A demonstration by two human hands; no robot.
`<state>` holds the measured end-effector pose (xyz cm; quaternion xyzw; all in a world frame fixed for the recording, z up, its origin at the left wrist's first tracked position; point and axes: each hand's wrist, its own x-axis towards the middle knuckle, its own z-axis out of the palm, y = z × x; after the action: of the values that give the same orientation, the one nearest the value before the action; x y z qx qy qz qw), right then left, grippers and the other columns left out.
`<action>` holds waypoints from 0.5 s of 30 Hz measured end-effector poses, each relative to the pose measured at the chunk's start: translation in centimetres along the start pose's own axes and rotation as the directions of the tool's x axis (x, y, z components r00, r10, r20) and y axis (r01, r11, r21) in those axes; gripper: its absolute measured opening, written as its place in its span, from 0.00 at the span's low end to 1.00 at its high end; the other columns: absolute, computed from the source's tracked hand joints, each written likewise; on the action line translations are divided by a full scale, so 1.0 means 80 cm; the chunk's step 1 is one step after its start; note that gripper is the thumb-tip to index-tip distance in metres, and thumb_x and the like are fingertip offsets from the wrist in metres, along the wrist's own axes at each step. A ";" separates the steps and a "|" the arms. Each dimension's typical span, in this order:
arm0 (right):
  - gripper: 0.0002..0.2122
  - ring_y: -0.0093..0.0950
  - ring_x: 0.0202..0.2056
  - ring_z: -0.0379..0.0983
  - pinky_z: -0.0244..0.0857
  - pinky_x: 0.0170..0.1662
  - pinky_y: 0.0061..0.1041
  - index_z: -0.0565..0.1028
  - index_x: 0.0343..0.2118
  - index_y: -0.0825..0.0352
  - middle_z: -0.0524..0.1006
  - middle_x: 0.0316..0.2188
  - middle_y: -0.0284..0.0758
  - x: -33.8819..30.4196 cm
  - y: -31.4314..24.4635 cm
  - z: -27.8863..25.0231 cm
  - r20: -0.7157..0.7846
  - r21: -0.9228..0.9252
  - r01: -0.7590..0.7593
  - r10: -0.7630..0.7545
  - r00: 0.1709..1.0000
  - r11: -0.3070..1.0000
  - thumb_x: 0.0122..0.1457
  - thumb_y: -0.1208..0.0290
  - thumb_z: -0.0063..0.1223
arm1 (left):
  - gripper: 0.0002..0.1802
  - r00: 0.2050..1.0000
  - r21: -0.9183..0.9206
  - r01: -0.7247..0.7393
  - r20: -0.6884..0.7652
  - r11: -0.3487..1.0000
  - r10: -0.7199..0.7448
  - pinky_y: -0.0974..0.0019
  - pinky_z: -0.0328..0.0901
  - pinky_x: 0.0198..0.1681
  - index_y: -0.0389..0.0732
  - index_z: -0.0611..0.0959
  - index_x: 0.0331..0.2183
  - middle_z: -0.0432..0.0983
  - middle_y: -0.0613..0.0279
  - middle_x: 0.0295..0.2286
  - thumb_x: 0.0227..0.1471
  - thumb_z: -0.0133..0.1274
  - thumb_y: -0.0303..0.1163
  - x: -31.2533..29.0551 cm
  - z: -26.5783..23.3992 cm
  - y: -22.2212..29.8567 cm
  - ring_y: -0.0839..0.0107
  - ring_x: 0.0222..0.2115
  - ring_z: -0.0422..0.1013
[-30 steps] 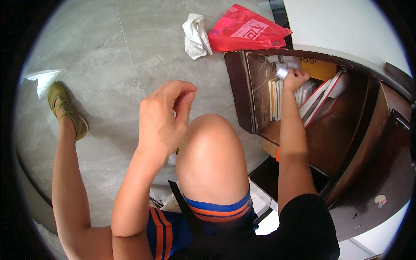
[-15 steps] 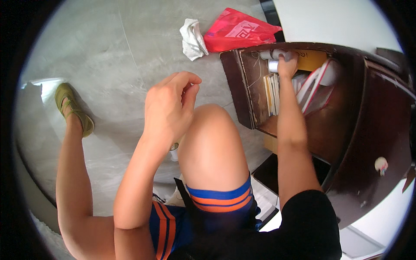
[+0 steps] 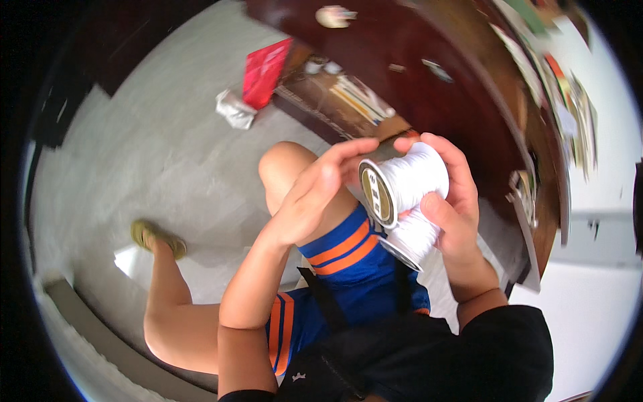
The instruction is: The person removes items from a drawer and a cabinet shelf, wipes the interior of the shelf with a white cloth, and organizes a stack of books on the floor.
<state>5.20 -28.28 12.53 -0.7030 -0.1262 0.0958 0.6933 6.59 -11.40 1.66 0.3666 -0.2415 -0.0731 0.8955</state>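
Two spools of white cord are in my right hand (image 3: 462, 208), its fingers and thumb wrapped round them. The upper spool (image 3: 418, 177) is the larger-looking one and turns a gold-and-dark round label toward the left. Just below it, the lower spool (image 3: 412, 236) is tilted, with its flange facing down and left. My left hand (image 3: 313, 197) is held up at the left of the spools, fingers stretched out and apart from the thumb. It grips nothing; whether its fingertips touch the upper spool I cannot tell. Both hands are above my bent knee.
A dark brown cabinet (image 3: 429, 87) stands ahead, its low compartment holding upright books (image 3: 362, 99) and small pale rolls. Beside it on the grey floor lie a red plastic bag (image 3: 266, 70) and a crumpled white cloth (image 3: 234, 109). Papers (image 3: 566, 100) are stacked at the upper right.
My right hand has come out of the cabinet with the spools and is now in front of me. My left hand has opened and moved toward them. The view has turned right.
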 end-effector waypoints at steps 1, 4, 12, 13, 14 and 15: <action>0.32 0.33 0.53 0.64 0.59 0.55 0.28 0.56 0.58 0.69 0.65 0.52 0.45 -0.017 -0.024 -0.002 -0.022 0.137 -0.071 0.075 0.997 0.988 0.51 0.65 0.54 | 0.29 0.996 -0.054 0.040 0.081 0.998 -0.036 0.69 0.61 0.48 0.31 0.65 0.53 0.71 0.59 0.40 0.62 0.38 0.46 -0.005 0.015 0.005 0.73 0.41 0.67; 0.28 0.27 0.47 0.68 0.68 0.43 0.23 0.55 0.58 0.67 0.65 0.48 0.39 -0.044 -0.077 -0.034 -0.018 0.371 -0.041 0.051 0.999 0.928 0.55 0.77 0.50 | 0.09 0.999 0.398 0.052 -0.026 0.916 -0.045 0.68 0.64 0.30 0.32 0.78 0.38 0.72 0.60 0.23 0.55 0.49 0.26 0.008 0.085 0.020 0.71 0.25 0.69; 0.23 0.36 0.43 0.68 0.64 0.44 0.29 0.69 0.47 0.66 0.65 0.47 0.44 -0.118 -0.074 -0.088 0.258 -0.697 0.490 -0.456 0.852 0.523 0.44 0.81 0.56 | 0.04 0.938 0.897 -0.346 0.330 0.276 0.106 0.62 0.60 0.24 0.37 0.78 0.25 0.68 0.60 0.18 0.42 0.56 0.23 -0.015 0.183 0.077 0.62 0.21 0.66; 0.21 0.32 0.44 0.67 0.62 0.46 0.29 0.68 0.47 0.69 0.64 0.47 0.44 -0.115 -0.089 -0.095 0.326 -0.711 0.504 -0.406 0.854 0.490 0.47 0.78 0.56 | 0.03 0.929 0.905 -0.363 0.333 0.221 0.162 0.63 0.61 0.25 0.36 0.78 0.25 0.68 0.59 0.19 0.43 0.55 0.25 0.008 0.185 0.087 0.61 0.21 0.66; 0.23 0.30 0.44 0.67 0.63 0.46 0.26 0.67 0.47 0.67 0.65 0.47 0.43 -0.121 -0.096 -0.096 0.277 -0.402 0.340 -0.241 0.930 0.850 0.46 0.78 0.57 | 0.04 0.917 0.917 -0.367 0.328 0.154 0.228 0.63 0.61 0.25 0.36 0.78 0.24 0.69 0.58 0.19 0.45 0.55 0.26 0.014 0.188 0.091 0.60 0.22 0.67; 0.24 0.28 0.42 0.68 0.64 0.44 0.25 0.65 0.49 0.66 0.65 0.47 0.42 -0.129 -0.096 -0.098 0.295 -0.350 0.359 -0.262 0.919 0.865 0.47 0.77 0.57 | 0.04 0.916 0.921 -0.365 0.329 0.138 0.228 0.63 0.61 0.25 0.36 0.78 0.24 0.69 0.58 0.19 0.45 0.55 0.26 0.021 0.184 0.079 0.60 0.22 0.67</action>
<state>-2.52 -38.89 19.93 -0.7825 -0.3373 0.0380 0.5220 0.57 -16.50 15.73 0.7849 -0.3488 0.2527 0.4455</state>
